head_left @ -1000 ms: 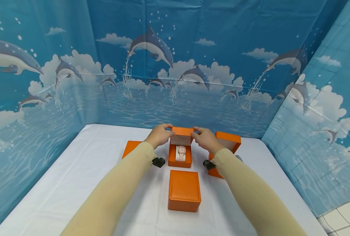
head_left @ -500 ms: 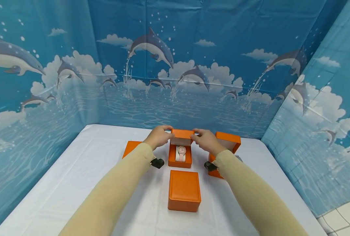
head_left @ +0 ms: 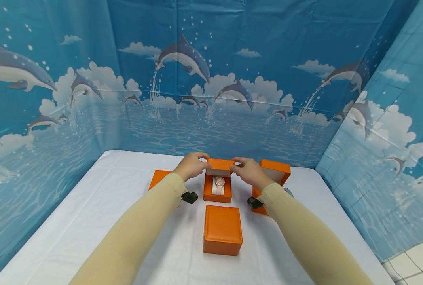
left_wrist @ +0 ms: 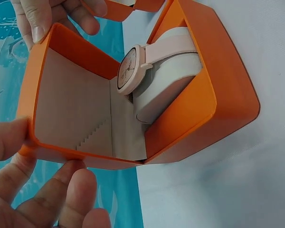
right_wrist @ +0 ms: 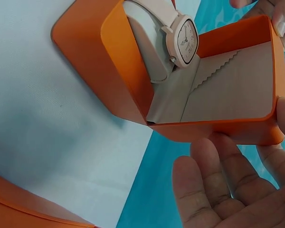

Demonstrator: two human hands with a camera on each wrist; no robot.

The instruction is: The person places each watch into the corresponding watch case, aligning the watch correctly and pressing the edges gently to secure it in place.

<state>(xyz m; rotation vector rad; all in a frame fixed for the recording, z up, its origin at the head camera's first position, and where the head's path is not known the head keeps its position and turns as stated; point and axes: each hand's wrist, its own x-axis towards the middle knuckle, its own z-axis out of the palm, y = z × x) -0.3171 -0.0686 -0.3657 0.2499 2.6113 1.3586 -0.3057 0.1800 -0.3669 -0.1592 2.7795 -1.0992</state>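
An orange watch box [head_left: 217,198] stands with its lid [head_left: 220,164] raised at the middle of the white-covered table. Inside, a pale pink wristwatch [head_left: 219,188] wraps a light cushion; the left wrist view shows the round-cornered watch case [left_wrist: 131,70] up close. My left hand [head_left: 191,166] pinches the lid's left corner, thumb on the front edge and fingers along the side and behind. At the opposite corner, my right hand [head_left: 250,173] pinches the lid likewise, its thumb at the rim in the right wrist view. The lid leans forward over the watch.
A closed orange box [head_left: 223,229] sits nearer me. Another orange box [head_left: 158,178] is partly covered by my left sleeve. To the right, an open orange box [head_left: 277,170] stands partly behind my right arm. A blue dolphin-print curtain [head_left: 218,126] hangs behind the table.
Between both hands the lid has tipped forward and down somewhat, showing less of its pale lining. The hands have lowered slightly with it; the box base and watch stay in place.
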